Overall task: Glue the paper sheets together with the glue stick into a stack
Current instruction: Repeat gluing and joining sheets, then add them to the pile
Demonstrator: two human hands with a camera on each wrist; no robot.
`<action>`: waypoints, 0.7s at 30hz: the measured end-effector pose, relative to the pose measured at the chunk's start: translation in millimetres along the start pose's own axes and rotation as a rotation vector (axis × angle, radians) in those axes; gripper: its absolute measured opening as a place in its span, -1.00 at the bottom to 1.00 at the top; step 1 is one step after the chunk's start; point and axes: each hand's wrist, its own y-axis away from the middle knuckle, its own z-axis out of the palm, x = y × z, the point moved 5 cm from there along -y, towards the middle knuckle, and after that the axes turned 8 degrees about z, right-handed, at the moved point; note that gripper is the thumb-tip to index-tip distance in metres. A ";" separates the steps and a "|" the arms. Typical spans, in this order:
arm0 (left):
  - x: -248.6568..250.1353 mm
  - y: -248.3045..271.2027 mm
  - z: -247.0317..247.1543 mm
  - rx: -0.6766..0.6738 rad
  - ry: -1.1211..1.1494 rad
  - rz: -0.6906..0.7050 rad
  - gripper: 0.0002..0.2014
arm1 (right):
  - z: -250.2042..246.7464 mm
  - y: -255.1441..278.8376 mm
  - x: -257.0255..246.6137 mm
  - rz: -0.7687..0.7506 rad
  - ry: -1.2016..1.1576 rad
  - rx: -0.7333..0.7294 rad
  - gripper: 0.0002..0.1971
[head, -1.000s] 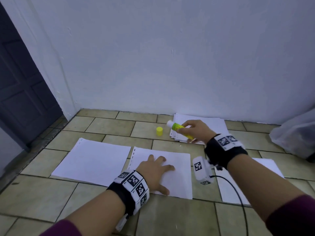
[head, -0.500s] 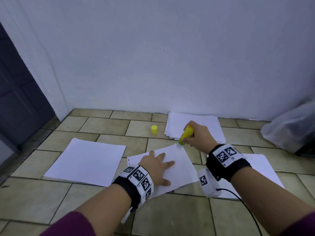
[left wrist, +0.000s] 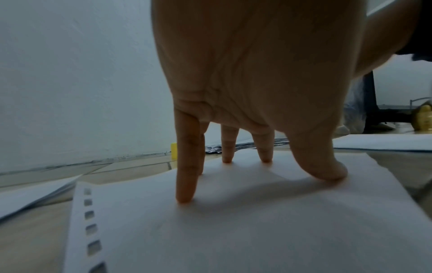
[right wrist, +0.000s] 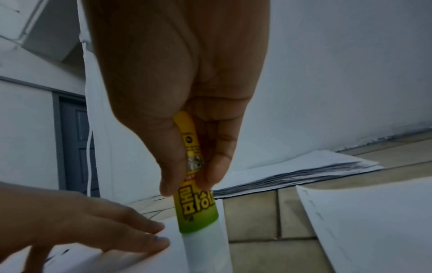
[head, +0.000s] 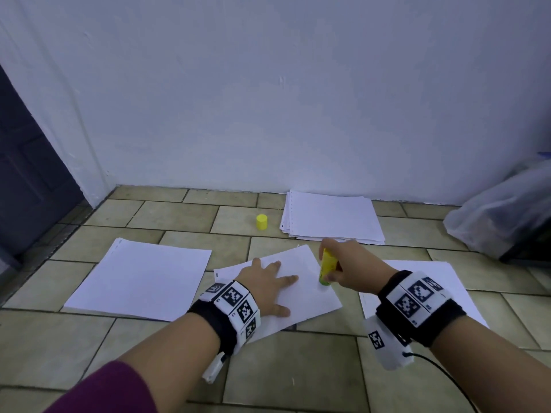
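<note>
Underfoot, the tiled floor (head: 298,368) carries everything, with a white wall (head: 298,99) beyond both hands. Farthest past the right hand (head: 350,271), against the wall, lies a pile of perforated paper sheets (head: 331,217); a translucent plastic bag (head: 501,216) sits out to that hand's right, its contents too dim to make out. Outward of the left hand (head: 265,281) lies another white sheet (head: 140,278), and a further sheet (head: 441,281) lies under the right wrist. The left hand presses flat, fingers spread, on the skewed middle sheet (head: 310,299). The right hand's fingers wrap the yellow-green glue stick (head: 326,268), tip down on that sheet. A yellow cap (head: 261,222) stands beyond both hands.
</note>
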 end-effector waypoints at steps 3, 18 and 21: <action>-2.4 -1.5 -1.0 -0.027 -0.047 0.006 -0.33 | -0.2 13.3 4.9 -0.014 0.004 -0.056 -0.65; -10.2 1.9 -2.4 0.179 0.085 -0.084 -0.21 | -16.8 -18.4 30.2 0.231 -1.035 0.214 -0.78; -17.1 0.5 0.4 0.167 0.108 -0.149 -0.15 | -6.5 -34.2 17.6 0.243 -0.900 0.254 -0.82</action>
